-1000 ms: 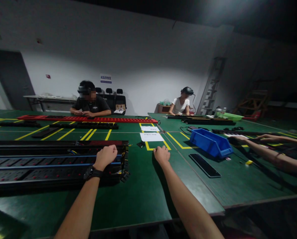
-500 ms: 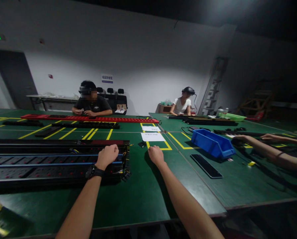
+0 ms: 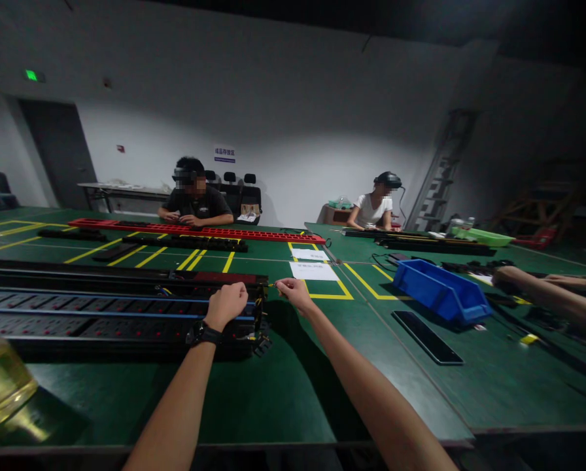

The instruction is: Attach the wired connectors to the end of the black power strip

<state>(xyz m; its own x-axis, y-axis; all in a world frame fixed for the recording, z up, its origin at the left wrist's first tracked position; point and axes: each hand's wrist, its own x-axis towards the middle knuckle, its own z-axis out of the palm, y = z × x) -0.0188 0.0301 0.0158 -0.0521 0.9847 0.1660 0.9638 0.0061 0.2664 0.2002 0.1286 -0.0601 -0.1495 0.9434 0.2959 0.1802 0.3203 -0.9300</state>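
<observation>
Lying near the desk's (image 3: 263, 415) front edge, black strips (image 3: 77, 327) are touched by the left hand (image 3: 227, 306), grip unclear; wire (image 3: 273, 285) is pinched by the right hand (image 3: 294, 294); yellow liquid (image 3: 1, 389) is held in a glass (image 3: 8, 373).

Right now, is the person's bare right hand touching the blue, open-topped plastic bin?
Apart: the head view plainly shows green tabletop between the right hand and bin.

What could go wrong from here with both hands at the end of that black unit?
The right hand appears to pinch a thin yellow wire at the end of the black unit; too hard a pull might strain it.
The left hand lies over that end, close to other small wires, so it could snag one.
The yellowish container stands near the table edge; a knock could tip it.
</observation>
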